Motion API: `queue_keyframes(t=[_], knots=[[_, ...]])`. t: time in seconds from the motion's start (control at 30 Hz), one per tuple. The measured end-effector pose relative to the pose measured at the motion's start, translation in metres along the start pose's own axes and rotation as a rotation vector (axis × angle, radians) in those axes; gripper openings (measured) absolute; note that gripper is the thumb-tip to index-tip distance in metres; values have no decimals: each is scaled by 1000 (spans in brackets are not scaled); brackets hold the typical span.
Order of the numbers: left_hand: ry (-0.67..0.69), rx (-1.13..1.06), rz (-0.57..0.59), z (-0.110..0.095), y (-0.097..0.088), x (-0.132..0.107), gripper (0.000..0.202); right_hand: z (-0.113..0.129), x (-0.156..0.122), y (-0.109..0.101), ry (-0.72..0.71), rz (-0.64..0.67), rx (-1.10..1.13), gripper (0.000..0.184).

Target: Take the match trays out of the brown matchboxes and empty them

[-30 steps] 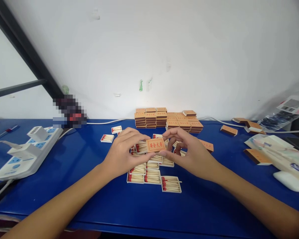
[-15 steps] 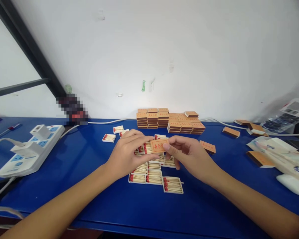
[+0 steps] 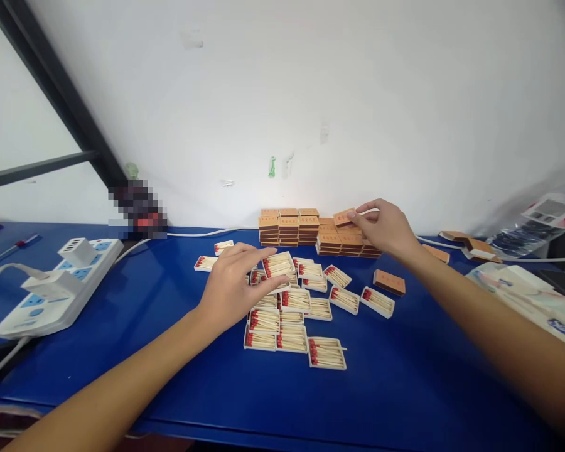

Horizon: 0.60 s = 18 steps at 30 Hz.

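- White, open, rectangular cardboard-like tray of red-headed matches [image 3: 277,264] is held, in the head view, between thumb and fingers of the left hand [image 3: 228,285], which is part-closed around its edges; whether the white match-filled trays [image 3: 264,320] beneath are touched cannot be told.
- Matches could be spilled if the held tray is tipped or its walls are squeezed too hard.
- An orange, flat cardboard matchbox cover [image 3: 342,218] is pinched at one end by the right hand [image 3: 387,227], over the low stack of orange-and-brown cardboard matchboxes [image 3: 329,240].
- Boxes there could be knocked askew if the cover is dropped crookedly.
- The taller orange-and-brown stack [image 3: 269,230] could be toppled by a sideways nudge, being set just beside.
- Trays on the blue tabletop [image 3: 381,376] could be upset by a low-swept wrist.
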<state>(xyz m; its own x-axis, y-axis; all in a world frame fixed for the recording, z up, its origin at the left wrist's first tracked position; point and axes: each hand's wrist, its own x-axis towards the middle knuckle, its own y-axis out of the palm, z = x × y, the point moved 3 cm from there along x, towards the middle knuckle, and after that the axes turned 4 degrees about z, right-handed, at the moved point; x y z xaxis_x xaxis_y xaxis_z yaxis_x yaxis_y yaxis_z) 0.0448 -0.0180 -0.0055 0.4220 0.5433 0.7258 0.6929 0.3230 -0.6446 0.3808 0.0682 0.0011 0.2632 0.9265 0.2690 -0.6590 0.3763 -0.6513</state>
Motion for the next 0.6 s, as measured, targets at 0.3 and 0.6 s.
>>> queue_keyframes(t=[0.3, 0.6], knots=[[31, -23, 13, 0, 2, -2, 45, -7, 13, 11, -39, -46, -506, 43], [67, -30, 2, -2, 2, -2, 42, -14, 17, 23, -174, -9, -537, 37]])
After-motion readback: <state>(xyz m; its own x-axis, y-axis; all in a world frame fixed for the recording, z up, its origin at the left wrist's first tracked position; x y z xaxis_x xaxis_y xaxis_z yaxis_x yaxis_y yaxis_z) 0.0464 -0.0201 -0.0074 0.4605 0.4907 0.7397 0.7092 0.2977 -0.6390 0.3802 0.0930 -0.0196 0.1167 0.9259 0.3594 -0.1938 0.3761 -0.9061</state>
